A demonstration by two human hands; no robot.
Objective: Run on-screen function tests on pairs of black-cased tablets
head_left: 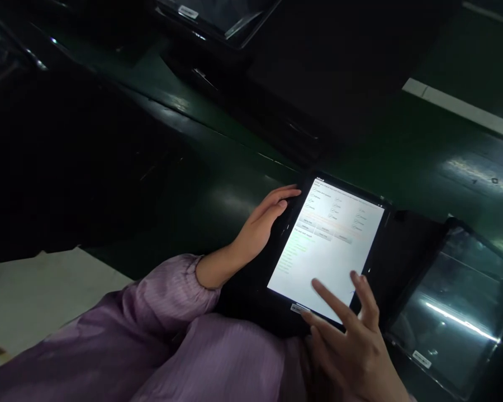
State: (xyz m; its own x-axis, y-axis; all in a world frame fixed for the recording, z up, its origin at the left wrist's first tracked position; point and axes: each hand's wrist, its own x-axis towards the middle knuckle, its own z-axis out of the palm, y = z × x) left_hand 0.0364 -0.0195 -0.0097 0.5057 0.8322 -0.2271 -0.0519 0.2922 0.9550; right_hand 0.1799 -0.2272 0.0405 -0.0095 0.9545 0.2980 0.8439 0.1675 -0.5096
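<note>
I see the left hand point(257, 231) loosely parted at the tablet point(327, 257), perhaps steadying it — right hand point(360, 340) fingers spread low, leaving the text point(324, 230) uncovered

The single view looks from the person's head, forward and steeply down, rolled so that the tablet point(318, 245) and the white stripe point(461, 109) slant. It is near enough to take in both the left hand point(260, 226) and the right hand point(360, 340), with the sleeve point(176, 285) reaching in from below.
</note>
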